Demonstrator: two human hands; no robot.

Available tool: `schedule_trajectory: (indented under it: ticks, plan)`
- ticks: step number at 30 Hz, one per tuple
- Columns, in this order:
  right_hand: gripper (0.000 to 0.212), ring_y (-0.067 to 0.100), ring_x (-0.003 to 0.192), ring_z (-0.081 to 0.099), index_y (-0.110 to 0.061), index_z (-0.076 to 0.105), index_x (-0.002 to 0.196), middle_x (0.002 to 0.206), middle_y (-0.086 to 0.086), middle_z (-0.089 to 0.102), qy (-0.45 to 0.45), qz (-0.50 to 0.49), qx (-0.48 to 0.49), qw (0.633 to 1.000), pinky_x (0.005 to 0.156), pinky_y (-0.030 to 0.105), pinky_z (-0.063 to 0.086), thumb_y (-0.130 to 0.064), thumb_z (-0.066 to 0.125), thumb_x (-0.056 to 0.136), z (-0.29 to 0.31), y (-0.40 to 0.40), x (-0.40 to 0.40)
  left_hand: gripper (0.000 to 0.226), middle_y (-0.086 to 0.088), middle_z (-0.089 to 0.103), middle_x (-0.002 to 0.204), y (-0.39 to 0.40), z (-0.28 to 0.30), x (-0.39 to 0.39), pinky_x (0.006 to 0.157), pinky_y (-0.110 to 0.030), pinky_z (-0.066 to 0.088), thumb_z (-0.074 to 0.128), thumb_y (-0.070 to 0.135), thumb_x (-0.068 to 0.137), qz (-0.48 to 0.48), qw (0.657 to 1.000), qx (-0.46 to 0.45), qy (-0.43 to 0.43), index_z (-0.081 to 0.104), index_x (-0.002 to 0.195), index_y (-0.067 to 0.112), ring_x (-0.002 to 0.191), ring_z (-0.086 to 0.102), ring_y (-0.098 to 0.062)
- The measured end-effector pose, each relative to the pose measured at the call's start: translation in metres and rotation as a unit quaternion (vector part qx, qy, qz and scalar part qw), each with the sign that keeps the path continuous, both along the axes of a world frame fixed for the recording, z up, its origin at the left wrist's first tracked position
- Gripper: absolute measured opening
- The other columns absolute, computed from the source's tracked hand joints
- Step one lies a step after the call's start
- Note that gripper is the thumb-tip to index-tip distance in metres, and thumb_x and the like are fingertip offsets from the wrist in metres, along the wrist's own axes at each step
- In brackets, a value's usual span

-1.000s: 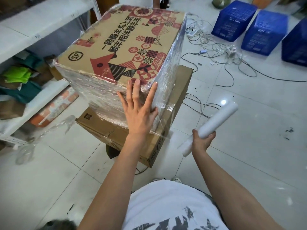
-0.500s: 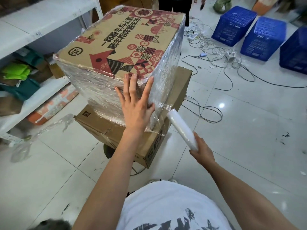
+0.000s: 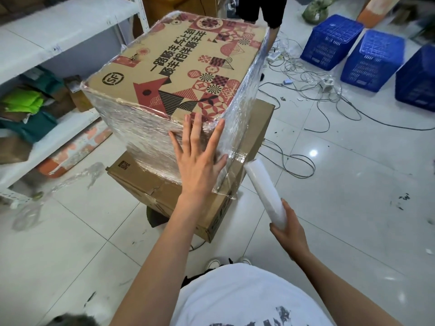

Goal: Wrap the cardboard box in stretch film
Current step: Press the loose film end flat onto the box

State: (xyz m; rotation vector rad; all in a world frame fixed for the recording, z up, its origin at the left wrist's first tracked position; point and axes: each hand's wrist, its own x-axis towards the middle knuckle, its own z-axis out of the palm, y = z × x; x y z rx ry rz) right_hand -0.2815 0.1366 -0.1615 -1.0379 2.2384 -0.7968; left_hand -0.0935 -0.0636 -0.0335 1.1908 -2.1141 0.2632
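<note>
The printed brown cardboard box (image 3: 186, 74), its sides wrapped in shiny crinkled clear film, sits on a plain flat brown carton (image 3: 164, 191). Left hand (image 3: 199, 158) is spread wide, palm flat against the near filmed corner, arm stretched straight out. Right hand (image 3: 288, 228) grips the bottom of a white stretch-film roll (image 3: 264, 191), tilted toward the box.

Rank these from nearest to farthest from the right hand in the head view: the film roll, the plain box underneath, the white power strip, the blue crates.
From the right hand:
1. Film roll, gripped in it.
2. Plain box underneath, just to its left.
3. White power strip, on the floor ahead.
4. Blue crates, beyond the cables.
</note>
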Motion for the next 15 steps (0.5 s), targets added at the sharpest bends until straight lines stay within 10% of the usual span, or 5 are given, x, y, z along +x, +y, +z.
schedule_trajectory:
  ticks: [10,15]
  plan:
    - [0.077,0.027,0.103,0.055,-0.023,0.031,0.145,0.123,0.0,0.054,0.062,0.091,-0.015,0.994,0.074,0.031,0.042,-0.016,0.07,0.079,0.009,-0.006,0.009,0.103,0.009,-0.024,0.155,0.005,0.002,0.003,0.116,-0.051,-0.005,0.067,0.049,0.081,0.022,0.998,-0.036,0.044,-0.011,0.149,0.039,0.144,-0.016,-0.014]
    - [0.076,0.031,0.098,0.056,-0.02,0.033,0.145,0.118,0.005,0.055,0.081,0.119,-0.024,0.989,0.073,0.038,0.048,-0.016,0.071,0.079,0.016,-0.001,0.012,0.065,-0.009,0.027,0.138,0.023,-0.01,0.012,0.105,-0.043,0.037,0.052,0.045,0.09,-0.001,0.991,-0.058,0.118,0.024,0.143,0.02,0.129,0.034,-0.025]
